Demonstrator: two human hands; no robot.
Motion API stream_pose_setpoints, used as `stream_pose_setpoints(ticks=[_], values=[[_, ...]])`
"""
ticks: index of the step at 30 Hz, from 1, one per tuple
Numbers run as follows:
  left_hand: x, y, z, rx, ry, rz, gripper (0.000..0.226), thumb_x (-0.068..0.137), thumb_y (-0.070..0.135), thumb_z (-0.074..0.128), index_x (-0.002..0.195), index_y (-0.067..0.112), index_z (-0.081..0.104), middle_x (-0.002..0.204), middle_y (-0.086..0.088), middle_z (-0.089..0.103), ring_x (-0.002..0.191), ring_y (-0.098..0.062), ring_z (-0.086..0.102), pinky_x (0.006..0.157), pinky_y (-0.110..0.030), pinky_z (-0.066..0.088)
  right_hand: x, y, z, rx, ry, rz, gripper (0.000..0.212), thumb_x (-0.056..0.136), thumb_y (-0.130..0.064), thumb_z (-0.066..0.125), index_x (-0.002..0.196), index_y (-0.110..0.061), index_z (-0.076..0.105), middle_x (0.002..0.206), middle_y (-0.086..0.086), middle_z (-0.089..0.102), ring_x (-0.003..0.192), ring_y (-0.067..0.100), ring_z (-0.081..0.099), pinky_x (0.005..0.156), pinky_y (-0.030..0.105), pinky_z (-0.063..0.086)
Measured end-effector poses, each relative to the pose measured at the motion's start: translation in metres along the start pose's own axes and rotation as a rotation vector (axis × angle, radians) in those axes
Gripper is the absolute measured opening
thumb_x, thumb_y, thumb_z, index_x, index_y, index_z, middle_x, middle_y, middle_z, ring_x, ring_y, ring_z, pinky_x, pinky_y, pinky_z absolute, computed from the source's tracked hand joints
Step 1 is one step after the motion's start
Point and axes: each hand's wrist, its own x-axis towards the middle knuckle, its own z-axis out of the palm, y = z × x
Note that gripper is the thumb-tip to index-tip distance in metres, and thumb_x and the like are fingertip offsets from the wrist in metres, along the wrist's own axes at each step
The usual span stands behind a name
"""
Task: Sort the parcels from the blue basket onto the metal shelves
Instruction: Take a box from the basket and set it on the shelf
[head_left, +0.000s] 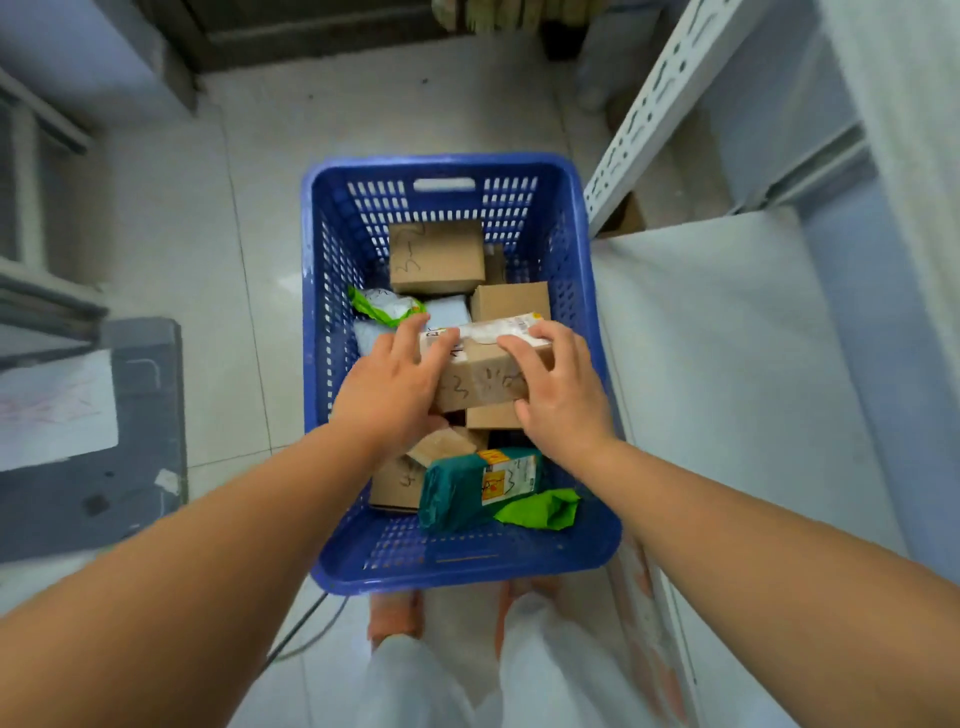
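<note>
The left hand and the right hand gripped a brown cardboard parcel with a white label, fingers spread on its sides, above other parcels inside the blue plastic basket.

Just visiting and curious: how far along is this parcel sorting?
Nothing visibly shelved yet. Both hands, left hand and right hand, grip one cardboard box over the blue basket. Several boxes and a green bag parcel still wait inside.

Even, soft indoor light, no hard shadows. Wide-angle bending at edges; right white slotted metal shelf post curves. Left/right margins soft, slight motion blur overall.
</note>
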Motion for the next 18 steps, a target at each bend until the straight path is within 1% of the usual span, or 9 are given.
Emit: stream_pose_setpoints(ticks=[2, 5, 8, 10, 13, 14, 16, 17, 18], values=[[-0.011, 0.007, -0.035, 0.014, 0.045, 0.066, 0.086, 0.080, 0.045, 0.068, 0.147, 0.025, 0.017, 0.150, -0.007, 0.022, 0.129, -0.028, 0.035, 0.097, -0.041, 0.044, -0.003, -0.007, -0.040, -0.022, 0.034, 0.000, 0.066, 0.066, -0.011, 0.075, 0.127, -0.021, 0.052, 0.130, 0.015, 0.044, 0.115, 0.034, 0.045, 0.086, 0.044, 0.051], [-0.024, 0.023, -0.090, -0.076, 0.164, 0.123, 0.073, 0.083, 0.030, 0.067, 0.144, 0.020, 0.028, 0.142, -0.003, 0.036, 0.121, -0.025, 0.043, 0.091, -0.038, 0.047, -0.011, -0.018, -0.105, -0.078, 0.115, 0.015, 0.069, 0.066, -0.013, 0.076, 0.130, -0.020, 0.051, 0.131, 0.013, 0.044, 0.112, 0.033, 0.049, 0.084, 0.041, 0.052], [-0.040, 0.037, -0.147, -0.107, 0.288, 0.218, 0.067, 0.078, 0.027, 0.072, 0.136, 0.015, 0.041, 0.136, -0.005, 0.046, 0.116, -0.026, 0.048, 0.090, -0.039, 0.048, -0.024, -0.034, -0.170, -0.128, 0.254, 0.018, 0.074, 0.058, -0.011, 0.082, 0.125, -0.020, 0.051, 0.125, 0.011, 0.042, 0.102, 0.035, 0.056, 0.076, 0.039, 0.055], [-0.055, 0.042, -0.184, -0.096, 0.370, 0.297, 0.066, 0.071, 0.026, 0.078, 0.128, 0.012, 0.049, 0.129, -0.007, 0.054, 0.109, -0.028, 0.054, 0.085, -0.040, 0.050, -0.036, -0.047, -0.209, -0.152, 0.321, 0.027, 0.075, 0.057, -0.012, 0.082, 0.124, -0.020, 0.049, 0.123, 0.009, 0.040, 0.100, 0.035, 0.058, 0.073, 0.039, 0.056], [-0.080, 0.045, -0.236, -0.013, 0.451, 0.425, 0.066, 0.061, 0.033, 0.082, 0.118, 0.013, 0.055, 0.117, -0.006, 0.062, 0.096, -0.028, 0.060, 0.074, -0.037, 0.054, -0.062, -0.070, -0.261, -0.168, 0.383, 0.053, 0.074, 0.059, -0.012, 0.080, 0.126, -0.019, 0.048, 0.123, 0.012, 0.045, 0.099, 0.035, 0.057, 0.073, 0.038, 0.055], [-0.089, 0.046, -0.255, 0.011, 0.460, 0.467, 0.064, 0.062, 0.039, 0.078, 0.116, 0.015, 0.055, 0.113, -0.004, 0.063, 0.094, -0.027, 0.061, 0.071, -0.036, 0.054, -0.074, -0.077, -0.276, -0.177, 0.389, 0.067, 0.075, 0.061, -0.014, 0.081, 0.127, -0.019, 0.047, 0.122, 0.012, 0.047, 0.099, 0.034, 0.057, 0.074, 0.038, 0.055], [-0.108, 0.054, -0.293, 0.098, 0.463, 0.576, 0.057, 0.064, 0.052, 0.063, 0.111, 0.019, 0.057, 0.101, 0.001, 0.066, 0.086, -0.025, 0.062, 0.066, -0.035, 0.054, -0.100, -0.090, -0.303, -0.206, 0.371, 0.089, 0.077, 0.063, -0.023, 0.083, 0.130, -0.018, 0.044, 0.120, 0.012, 0.051, 0.095, 0.031, 0.058, 0.074, 0.038, 0.056], [-0.117, 0.060, -0.313, 0.168, 0.455, 0.636, 0.057, 0.063, 0.056, 0.061, 0.108, 0.021, 0.058, 0.096, 0.003, 0.067, 0.082, -0.023, 0.061, 0.064, -0.033, 0.053, -0.113, -0.094, -0.316, -0.225, 0.359, 0.108, 0.078, 0.064, -0.028, 0.083, 0.130, -0.017, 0.044, 0.118, 0.011, 0.052, 0.093, 0.030, 0.059, 0.072, 0.038, 0.057], [-0.125, 0.068, -0.332, 0.235, 0.449, 0.687, 0.058, 0.060, 0.057, 0.065, 0.106, 0.022, 0.060, 0.093, 0.004, 0.067, 0.080, -0.022, 0.061, 0.064, -0.032, 0.052, -0.126, -0.099, -0.328, -0.236, 0.354, 0.141, 0.077, 0.066, -0.033, 0.083, 0.130, -0.016, 0.045, 0.118, 0.011, 0.053, 0.091, 0.029, 0.059, 0.072, 0.040, 0.057]])
